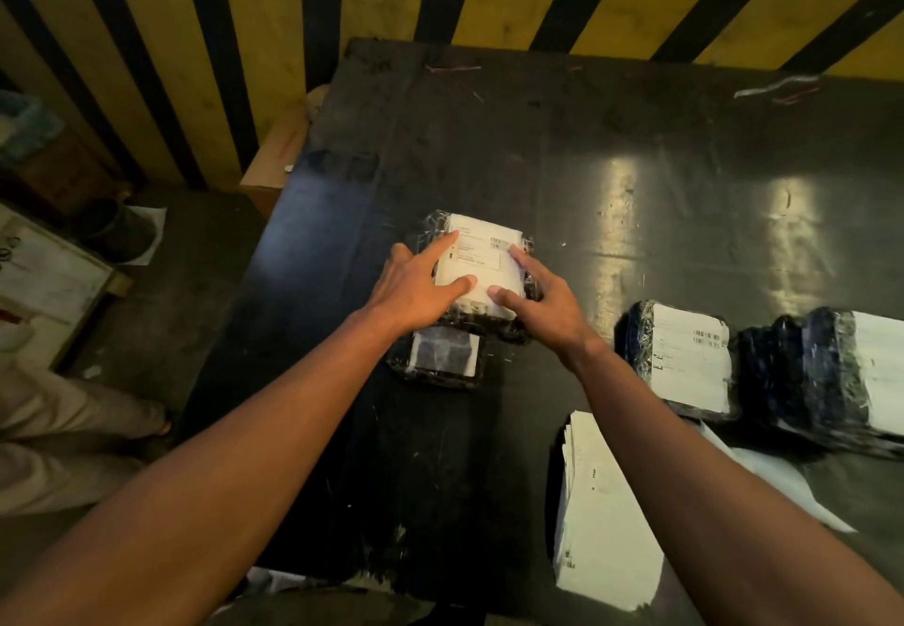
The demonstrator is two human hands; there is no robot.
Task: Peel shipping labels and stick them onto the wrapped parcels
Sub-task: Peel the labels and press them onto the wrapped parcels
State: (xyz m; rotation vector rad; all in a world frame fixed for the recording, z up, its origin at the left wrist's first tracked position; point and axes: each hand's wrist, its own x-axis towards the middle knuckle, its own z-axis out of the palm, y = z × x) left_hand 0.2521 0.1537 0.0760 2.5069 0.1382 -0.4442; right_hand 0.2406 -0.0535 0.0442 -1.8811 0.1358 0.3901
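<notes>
Spare labels [606,523] wait at the counter's [636,146] near edge as your left hand [416,288] and right hand [543,300], fingers flat and gripping nothing, press a label [482,253] onto the parcel [430,229]; smooth outward.

dim warm light, two glare patches on the dark table [611,146], soft blur, wide-angle bending at edges
</notes>
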